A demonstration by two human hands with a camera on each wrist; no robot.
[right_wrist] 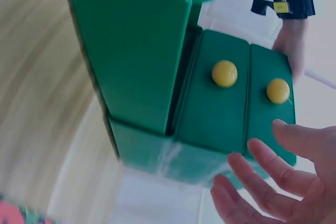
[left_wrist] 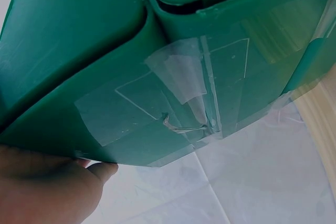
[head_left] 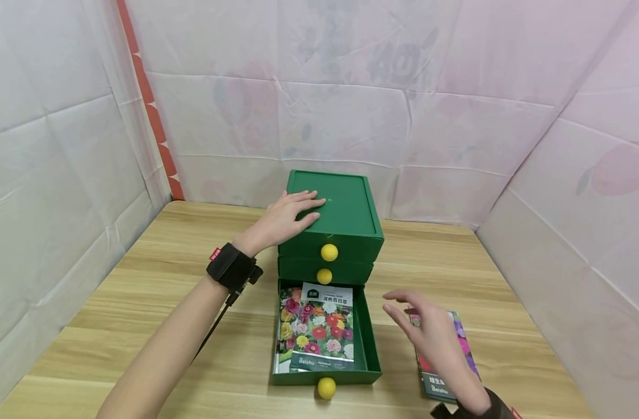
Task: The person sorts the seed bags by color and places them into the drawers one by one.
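A green three-drawer box (head_left: 345,212) stands at the back middle of the wooden table. My left hand (head_left: 290,216) rests flat on its lid with straight fingers. Its bottom drawer (head_left: 372,349) is pulled out, and a flower seed packet (head_left: 322,329) lies inside it. The upper two drawers are closed, each with a yellow knob (head_left: 329,252). My right hand (head_left: 429,334) hovers open just right of the pulled-out drawer and holds nothing. Under it on the table lies a second seed packet (head_left: 463,349). In the right wrist view the box (right_wrist: 157,66) and open fingers (right_wrist: 273,177) show; in the left wrist view the box's taped side (left_wrist: 157,87) fills the frame.
White and pink sheets wall in the table (head_left: 141,326) on the left, back and right. An orange strip (head_left: 152,116) runs down the back left corner. Bare wood lies left of the box and along the front edge.
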